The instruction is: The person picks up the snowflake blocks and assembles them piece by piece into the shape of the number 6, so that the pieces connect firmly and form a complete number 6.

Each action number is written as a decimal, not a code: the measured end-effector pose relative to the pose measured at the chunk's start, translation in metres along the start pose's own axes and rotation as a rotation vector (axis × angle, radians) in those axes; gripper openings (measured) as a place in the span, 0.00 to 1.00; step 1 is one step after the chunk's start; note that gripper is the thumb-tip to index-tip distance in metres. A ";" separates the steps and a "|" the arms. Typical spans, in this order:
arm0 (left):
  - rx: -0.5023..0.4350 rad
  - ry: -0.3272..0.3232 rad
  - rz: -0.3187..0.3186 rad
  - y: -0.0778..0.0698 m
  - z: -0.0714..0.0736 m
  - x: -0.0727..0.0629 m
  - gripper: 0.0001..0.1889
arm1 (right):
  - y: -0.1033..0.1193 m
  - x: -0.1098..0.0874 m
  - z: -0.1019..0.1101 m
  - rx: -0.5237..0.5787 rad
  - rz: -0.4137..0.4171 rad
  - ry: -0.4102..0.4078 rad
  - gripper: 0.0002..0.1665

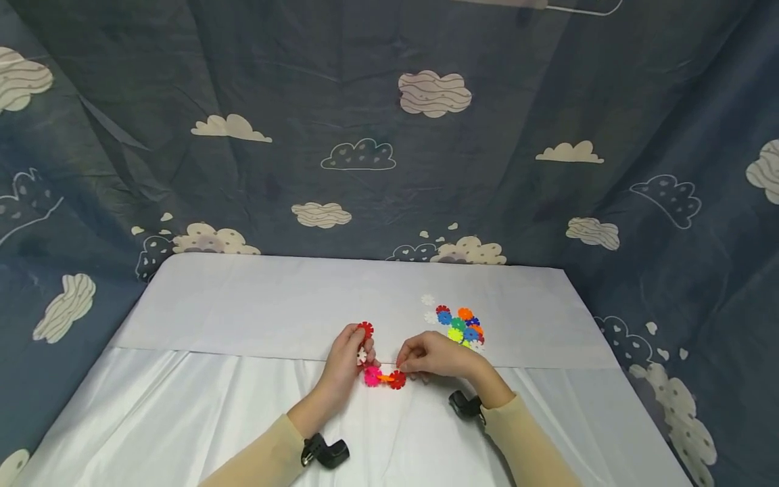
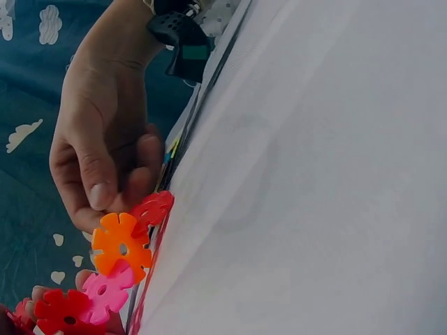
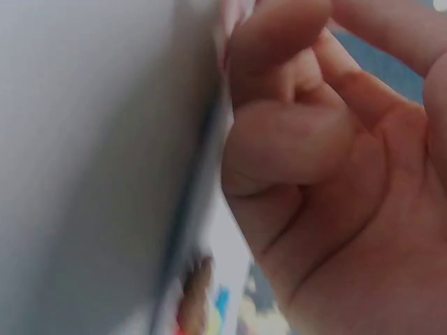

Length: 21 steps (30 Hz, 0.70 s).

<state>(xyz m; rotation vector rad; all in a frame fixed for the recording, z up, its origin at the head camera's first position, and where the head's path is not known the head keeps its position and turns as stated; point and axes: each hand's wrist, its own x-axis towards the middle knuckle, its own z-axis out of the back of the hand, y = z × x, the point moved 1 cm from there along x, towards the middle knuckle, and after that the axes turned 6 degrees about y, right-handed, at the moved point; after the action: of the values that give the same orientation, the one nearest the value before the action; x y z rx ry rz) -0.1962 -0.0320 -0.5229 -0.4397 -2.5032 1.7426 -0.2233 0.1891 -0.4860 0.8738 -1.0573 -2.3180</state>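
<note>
A short chain of interlocking flower-shaped plastic discs hangs between the hands. My left hand (image 1: 342, 362) grips its upper part, where a red disc (image 1: 366, 329) and a white disc (image 1: 362, 356) show. Below the fingers come a pink disc (image 1: 372, 377), an orange disc (image 2: 119, 244) and a red end disc (image 1: 397, 380). At that end my right hand (image 1: 443, 355) has its thumb and curled fingers on the red disc, seemingly pinching it. The exact contact is partly hidden. In the right wrist view, the curled fingers (image 3: 293, 146) fill much of the picture.
A loose pile of coloured flower discs (image 1: 458, 323) lies behind the right hand, with a white disc (image 1: 428, 299) at its far side. White cloth covers the table (image 1: 243, 304). A dark curtain (image 1: 365, 101) with cloud prints hangs behind and beside it.
</note>
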 end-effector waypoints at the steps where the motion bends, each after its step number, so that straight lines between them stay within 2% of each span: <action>1: 0.006 0.007 -0.002 0.000 0.000 0.000 0.09 | -0.001 -0.001 0.007 -0.002 -0.012 -0.050 0.06; 4: 0.026 0.021 -0.009 0.001 0.000 0.001 0.10 | -0.009 -0.003 0.030 -0.121 -0.066 -0.290 0.12; 6: 0.040 0.024 -0.009 0.002 0.000 0.002 0.11 | -0.018 -0.002 0.040 -0.239 -0.153 -0.441 0.18; 8: 0.058 0.035 -0.006 0.003 -0.001 0.002 0.15 | -0.027 0.001 0.044 -0.369 -0.242 -0.523 0.23; 10: 0.078 0.053 0.000 0.003 -0.001 0.003 0.18 | -0.033 0.004 0.045 -0.455 -0.303 -0.539 0.24; 13: 0.104 0.077 -0.003 0.004 -0.002 0.003 0.22 | -0.036 0.008 0.044 -0.513 -0.326 -0.546 0.22; 17: 0.134 0.092 -0.009 0.003 -0.001 0.003 0.22 | -0.033 0.011 0.042 -0.482 -0.294 -0.578 0.16; 21: 0.172 0.094 0.005 0.004 0.001 0.001 0.22 | -0.027 0.012 0.039 -0.444 -0.243 -0.565 0.11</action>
<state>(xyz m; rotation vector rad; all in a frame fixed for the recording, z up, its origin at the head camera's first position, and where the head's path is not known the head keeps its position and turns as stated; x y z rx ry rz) -0.1963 -0.0314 -0.5275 -0.5029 -2.2685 1.8720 -0.2624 0.2173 -0.4920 0.1800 -0.5934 -2.9371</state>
